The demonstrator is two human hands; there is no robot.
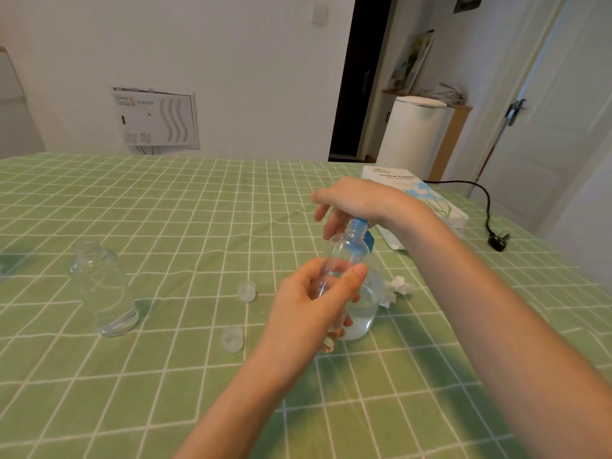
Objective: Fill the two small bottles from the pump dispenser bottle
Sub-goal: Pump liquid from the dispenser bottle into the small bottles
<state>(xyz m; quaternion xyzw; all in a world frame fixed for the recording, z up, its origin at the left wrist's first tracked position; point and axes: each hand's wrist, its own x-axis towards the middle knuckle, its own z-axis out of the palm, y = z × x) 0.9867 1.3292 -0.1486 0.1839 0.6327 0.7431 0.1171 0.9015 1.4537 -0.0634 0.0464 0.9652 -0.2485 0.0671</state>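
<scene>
Plastic, clear and apparently almost empty, is gripped by the left hand (311, 306): one small bottle (347, 253) is held off the table with thumb and fingers wrapped round its body. Its open neck is raised to the blue pump head (359, 225). The right hand (357, 200) is laid over that pump head from above, with the fingers hanging loose rather than closed round it. The pump dispenser bottle (367, 306) is stood just behind the held bottle, at 12 o'clock of it, and only a low pool of liquid is seen in its base.

The second small bottle (102, 289) is stood uncapped, well apart at 9 o'clock on the green checked tablecloth (165, 210); its level cannot be read. Two caps (246, 291) (232, 339) are left lying between the bottles.

Filling is judged to be at an early stage: the first bottle is only now presented for pumping. The second bottle's filling cannot be confirmed, and neither bottle is capped.
</scene>
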